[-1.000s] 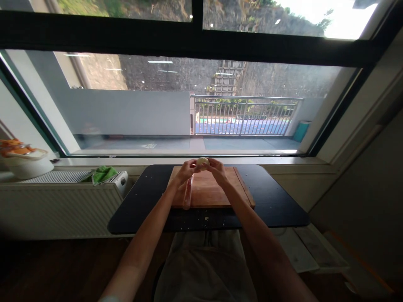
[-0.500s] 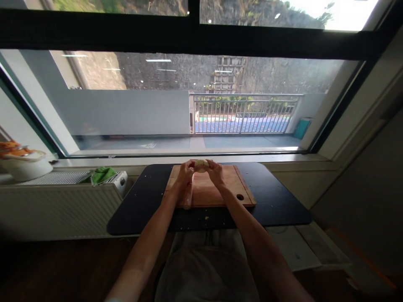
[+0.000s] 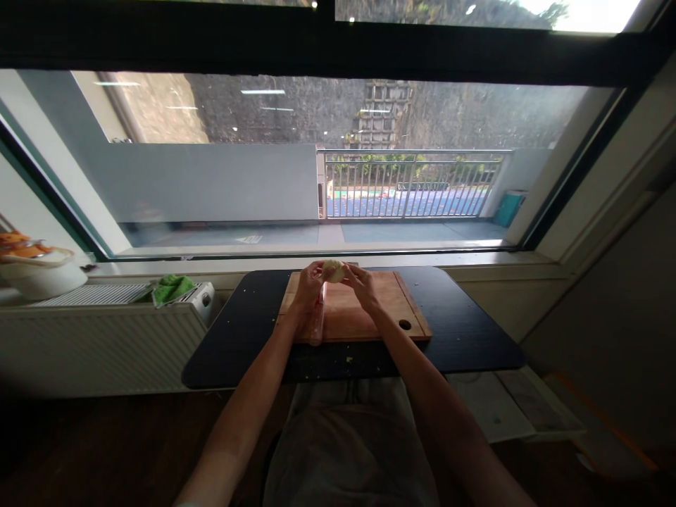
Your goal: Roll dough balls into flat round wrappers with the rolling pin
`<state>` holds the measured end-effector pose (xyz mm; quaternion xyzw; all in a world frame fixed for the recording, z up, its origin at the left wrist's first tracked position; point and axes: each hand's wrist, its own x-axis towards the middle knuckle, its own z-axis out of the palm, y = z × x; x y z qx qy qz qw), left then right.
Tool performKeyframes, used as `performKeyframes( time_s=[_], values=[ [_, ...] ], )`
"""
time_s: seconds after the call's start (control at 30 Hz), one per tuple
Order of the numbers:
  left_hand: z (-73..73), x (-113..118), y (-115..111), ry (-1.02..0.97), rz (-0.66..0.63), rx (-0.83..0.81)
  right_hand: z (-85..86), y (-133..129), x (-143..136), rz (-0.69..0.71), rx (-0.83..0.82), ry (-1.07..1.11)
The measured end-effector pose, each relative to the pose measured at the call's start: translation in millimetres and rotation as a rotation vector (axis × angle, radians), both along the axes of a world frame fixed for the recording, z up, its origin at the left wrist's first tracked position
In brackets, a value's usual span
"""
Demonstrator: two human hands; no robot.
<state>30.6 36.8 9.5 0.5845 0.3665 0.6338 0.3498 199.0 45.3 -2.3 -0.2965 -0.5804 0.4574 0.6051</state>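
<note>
A pale, rounded piece that looks like dough (image 3: pixel 333 270) is held up over the far edge of a wooden board (image 3: pixel 346 317). My left hand (image 3: pixel 310 283) grips its left side with closed fingers. On its right side, the fingers of my right hand (image 3: pixel 362 283) pinch it. Beneath my left hand, a clear rod like a rolling pin (image 3: pixel 317 320) lies lengthwise on the board, its far end partly hidden by the hand.
The board rests on a dark table (image 3: pixel 465 338) with small crumbs on it. Beyond stands a window with a sill (image 3: pixel 422 259). At left are a radiator (image 3: pixel 105 348), a green cloth (image 3: pixel 172 287) and a white pot (image 3: pixel 45 274).
Both hands still hold the pale piece, which has shifted slightly left. My right hand's fingers have changed their hold a little. The whole view has tilted slightly downward.
</note>
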Motion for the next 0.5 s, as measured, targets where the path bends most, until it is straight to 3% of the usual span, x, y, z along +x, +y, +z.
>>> performKeyframes(
  time_s=[0.23, 0.5],
  values=[
    [0.7, 0.6, -5.8, -0.062, -0.156, -0.038, 2.2, -5.4, 3.5, 0.002, 0.002, -0.021],
    [3.2, 0.3, -10.5, -0.007, -0.201, -0.049, 6.7, -8.8, 6.0, -0.213, 0.129, -0.225]
  ],
)
